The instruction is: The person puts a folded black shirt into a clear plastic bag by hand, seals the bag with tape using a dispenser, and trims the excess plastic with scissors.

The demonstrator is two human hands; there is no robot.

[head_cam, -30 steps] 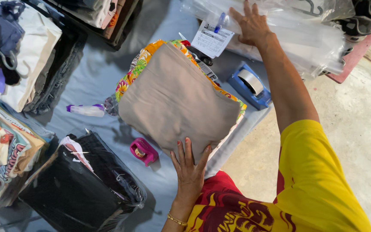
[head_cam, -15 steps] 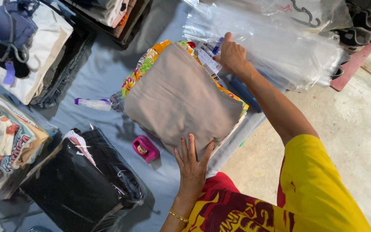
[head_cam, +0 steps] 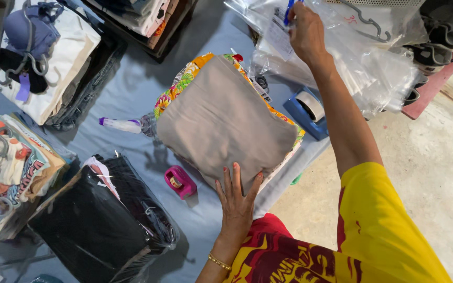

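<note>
Left hand [head_cam: 237,202] is lying flat and open on the near edge of the folded beige garment [head_cam: 221,123], pinning it to the grey-blue sheet [head_cam: 142,78]. Right hand [head_cam: 306,32] is reaching beyond the garment, closed on a small paper slip [head_cam: 280,35] and a blue pen [head_cam: 288,10] at the clear plastic bags [head_cam: 363,63]. Best to keep the left palm pressing so the fold holds, and pinch one bag only. Blue tape dispenser [head_cam: 306,110] is sitting right of the garment, pink stamp-like gadget [head_cam: 180,182] near its front-left corner. Pen is mostly cut off; bag edges hard to separate.
</note>
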